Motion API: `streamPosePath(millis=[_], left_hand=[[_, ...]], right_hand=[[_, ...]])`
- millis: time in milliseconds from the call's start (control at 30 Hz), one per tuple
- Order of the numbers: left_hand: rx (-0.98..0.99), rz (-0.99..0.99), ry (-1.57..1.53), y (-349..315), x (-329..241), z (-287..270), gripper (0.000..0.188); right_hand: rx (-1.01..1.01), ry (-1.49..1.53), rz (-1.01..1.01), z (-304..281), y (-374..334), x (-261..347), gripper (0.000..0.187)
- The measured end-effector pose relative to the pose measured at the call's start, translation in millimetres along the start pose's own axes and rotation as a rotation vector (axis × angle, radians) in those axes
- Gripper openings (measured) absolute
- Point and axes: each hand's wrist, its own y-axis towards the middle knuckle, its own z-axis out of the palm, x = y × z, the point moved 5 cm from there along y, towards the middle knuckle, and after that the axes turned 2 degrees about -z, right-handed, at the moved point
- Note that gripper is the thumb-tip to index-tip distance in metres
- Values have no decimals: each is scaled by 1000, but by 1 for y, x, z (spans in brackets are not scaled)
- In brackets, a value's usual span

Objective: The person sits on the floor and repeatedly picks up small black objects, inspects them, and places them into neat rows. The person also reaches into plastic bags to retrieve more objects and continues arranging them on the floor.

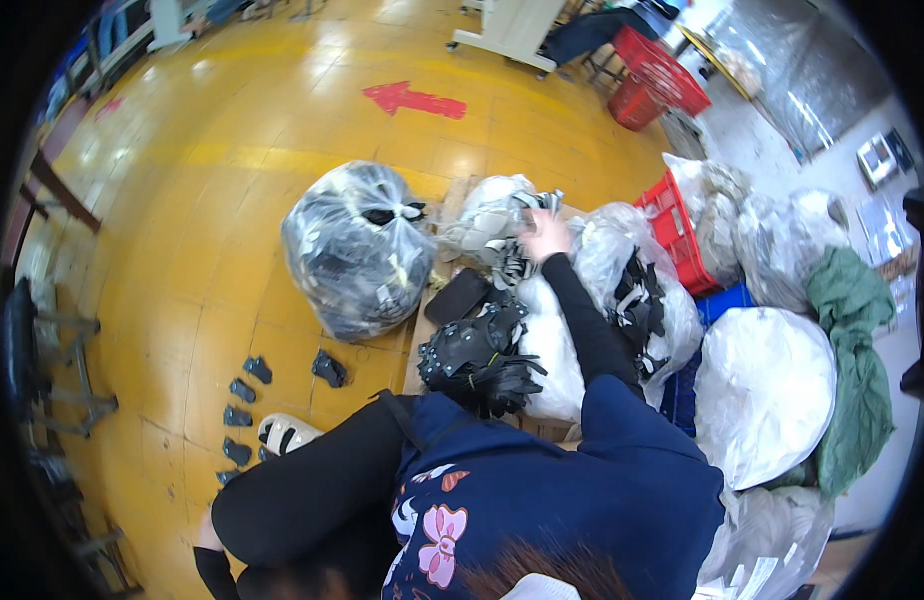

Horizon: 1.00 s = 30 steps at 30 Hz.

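My right arm stretches forward over the bags, and my right hand (pixel 548 236) is on a clear plastic bag of grey cut pieces (pixel 487 222). Its fingers are blurred among the pieces, so their grip is unclear. Low on the left, my left hand (pixel 209 532) shows only in part beside my knee, its fingers hidden. Under my right arm lies a heap of black studded pieces (pixel 472 352), with a dark, rounded box-like item (pixel 457 297) beside it. Several small dark bundles (pixel 238 416) lie in a row on the floor, and another dark bundle (pixel 329 368) sits apart.
A large tied bag of dark pieces (pixel 357 255) stands ahead to the left. To the right are an open bag of black pieces (pixel 639 300), a red crate (pixel 675 235), a white sack (pixel 767 395) and green cloth (pixel 850 340). Red baskets (pixel 654 80) stand farther off.
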Motion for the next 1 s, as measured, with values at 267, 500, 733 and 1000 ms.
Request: streamPosePath(millis=[267, 500, 733, 1000], left_hand=[[137, -143, 120, -4, -23, -10, 60], [196, -193, 157, -13, -23, -20, 57], [226, -207, 165, -17, -20, -24, 55], [241, -205, 147, -17, -18, -33, 52]], right_hand=[[-886, -468, 1313, -156, -271, -216, 80], [-568, -34, 1461, -89, -296, -299, 123], [-425, -40, 1479, -108, -276, -281, 130], [-768, 84, 1318, -109, -299, -326, 96]])
